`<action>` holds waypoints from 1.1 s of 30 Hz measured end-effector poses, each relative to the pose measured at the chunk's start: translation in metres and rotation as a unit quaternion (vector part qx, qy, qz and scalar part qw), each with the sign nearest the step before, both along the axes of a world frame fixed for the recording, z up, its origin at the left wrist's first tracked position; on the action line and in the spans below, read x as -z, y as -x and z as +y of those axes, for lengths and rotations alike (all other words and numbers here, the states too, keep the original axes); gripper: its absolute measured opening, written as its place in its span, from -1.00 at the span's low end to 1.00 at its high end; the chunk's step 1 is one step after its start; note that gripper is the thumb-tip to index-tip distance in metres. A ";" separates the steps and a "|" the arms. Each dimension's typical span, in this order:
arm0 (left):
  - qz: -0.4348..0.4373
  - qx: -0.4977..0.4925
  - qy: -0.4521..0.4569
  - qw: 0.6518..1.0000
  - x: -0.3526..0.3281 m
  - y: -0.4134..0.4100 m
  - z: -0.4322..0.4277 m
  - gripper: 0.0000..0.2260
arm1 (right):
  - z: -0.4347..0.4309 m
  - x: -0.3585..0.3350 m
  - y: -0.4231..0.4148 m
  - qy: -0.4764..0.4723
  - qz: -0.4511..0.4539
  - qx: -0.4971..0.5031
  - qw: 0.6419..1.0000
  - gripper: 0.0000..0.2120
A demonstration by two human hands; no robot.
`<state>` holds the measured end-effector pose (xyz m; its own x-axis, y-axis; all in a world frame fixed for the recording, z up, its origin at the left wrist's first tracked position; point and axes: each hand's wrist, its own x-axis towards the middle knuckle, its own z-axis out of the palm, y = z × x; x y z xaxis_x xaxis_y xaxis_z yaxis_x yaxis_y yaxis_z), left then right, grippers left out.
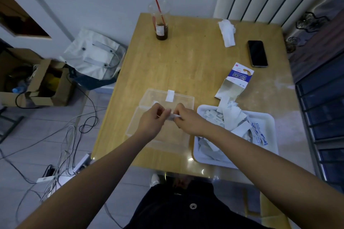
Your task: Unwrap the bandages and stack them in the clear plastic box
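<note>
A clear plastic box (134, 128) stands open on the wooden table, its lid (184, 98) tipped back with a white latch. Above the box, my left hand (152, 120) and my right hand (186, 119) pinch the two ends of one small wrapped bandage (173, 116) between them. To the right a white tray (268, 122) holds several wrapped bandages and torn paper wrappers. What lies inside the box is mostly hidden by my hands.
An opened bandage carton (234, 82) lies behind the tray. A phone (257, 53), a crumpled tissue (227, 32) and a cup with a red straw (161, 24) stand farther back. Cables, a bag and cardboard boxes crowd the floor to the left.
</note>
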<state>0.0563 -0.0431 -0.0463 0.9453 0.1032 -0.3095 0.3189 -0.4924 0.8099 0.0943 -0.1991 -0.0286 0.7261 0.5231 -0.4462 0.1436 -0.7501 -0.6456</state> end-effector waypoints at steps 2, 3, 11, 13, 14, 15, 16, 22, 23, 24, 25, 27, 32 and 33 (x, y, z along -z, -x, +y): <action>-0.036 -0.016 -0.125 0.991 0.005 0.004 0.016 -0.78 | 0.009 0.010 0.009 0.002 0.017 -0.020 1.000 -0.93; -0.051 -0.034 -0.187 0.981 0.007 0.007 0.024 -0.82 | 0.012 0.016 0.014 0.014 0.030 -0.037 0.999 -0.92; 0.057 -0.058 -0.277 0.957 0.027 0.031 0.074 -0.78 | 0.031 0.025 0.019 0.111 0.116 -0.092 0.983 -0.91; 0.045 -0.054 -0.256 0.964 0.028 0.036 0.075 -0.87 | 0.041 0.031 0.017 0.082 0.091 -0.033 0.992 -0.85; 0.043 -0.056 -0.243 0.968 0.028 0.040 0.076 -0.89 | 0.048 0.035 0.018 0.062 0.085 -0.004 0.994 -0.85; 0.040 -0.056 -0.233 0.970 0.027 0.042 0.075 -0.90 | 0.054 0.038 0.020 0.045 0.086 0.016 0.995 -0.83; 0.036 -0.056 -0.228 0.971 0.026 0.045 0.076 -0.90 | 0.063 0.043 0.025 0.034 0.092 0.023 0.995 -0.81; 0.027 -0.047 -0.198 0.979 0.026 0.051 0.078 -0.90 | 0.094 0.084 0.052 0.074 0.112 0.066 0.989 -0.78; 0.026 -0.044 -0.195 0.979 0.027 0.053 0.080 -0.90 | 0.098 0.087 0.055 0.077 0.107 0.071 0.989 -0.76; 0.023 -0.041 -0.193 0.980 0.027 0.053 0.080 -0.90 | 0.099 0.088 0.056 0.085 0.098 0.071 0.989 -0.77; 0.020 -0.037 -0.194 0.980 0.027 0.054 0.081 -0.90 | 0.100 0.089 0.056 0.090 0.090 0.070 0.989 -0.77; 0.017 -0.028 -0.200 0.979 0.027 0.054 0.081 -0.89 | 0.101 0.088 0.055 0.084 0.073 0.072 0.991 -0.76; 0.023 -0.013 -0.208 0.978 0.026 0.053 0.083 -0.85 | 0.100 0.090 0.055 0.087 0.058 0.056 0.993 -0.81; 0.026 -0.010 -0.210 0.977 0.026 0.053 0.083 -0.85 | 0.100 0.091 0.054 0.084 0.061 0.057 0.993 -0.80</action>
<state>0.0036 0.0398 -0.0719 0.9257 0.2497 -0.2842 0.3676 -0.7710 0.5200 0.0403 -0.0988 -0.1196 0.7115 0.3522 -0.6080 -0.0192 -0.8552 -0.5179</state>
